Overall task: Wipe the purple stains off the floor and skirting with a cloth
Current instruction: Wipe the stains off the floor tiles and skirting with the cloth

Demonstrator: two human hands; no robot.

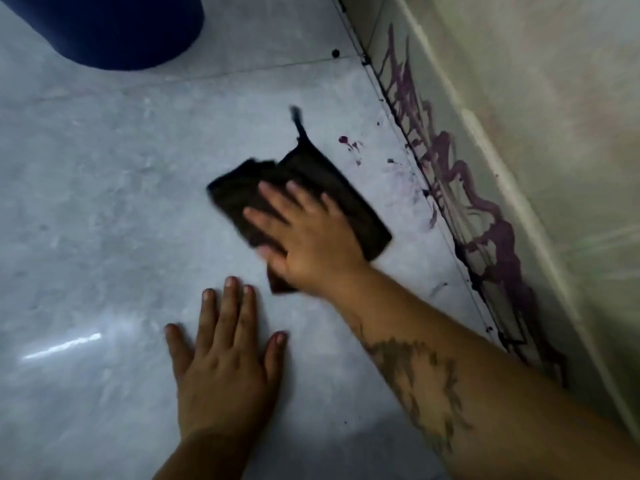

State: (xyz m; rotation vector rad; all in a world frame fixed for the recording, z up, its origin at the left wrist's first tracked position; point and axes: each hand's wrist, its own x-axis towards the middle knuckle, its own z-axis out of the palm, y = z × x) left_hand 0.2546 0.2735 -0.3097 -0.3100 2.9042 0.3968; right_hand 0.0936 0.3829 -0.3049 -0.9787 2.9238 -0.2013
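right hand (311, 233): lies flat with the fingers spread on the dark cloth (332, 188) and presses it on the floor (104, 202); it is not clamped around the cloth, only pushing down
left hand (225, 358): flat on the floor with the fingers apart, holds nothing, seems to carry the body weight
cloth place: folded, on the floor tile a little apart from the skirting (446, 157), with a thin loose tail pointing away from the person
stains on floor: small purple drops (349, 145) just beside the far edge of the cloth, and a faint purple haze between the cloth and the wall
stains on skirting: a long purple band (485, 233), thick, running down to the joint with the floor
risk of smear: the cloth is dark, so i cannot tell how much colour it already holds; a loaded cloth may spread the purple more than lift it
risk of slip: the floor is glossy, maybe wet; the left hand could slide
risk of miss: the dark joint line may keep colour, a flat palm reaches it badly
risk of bunching: with no grip, the cloth can fold under the palm
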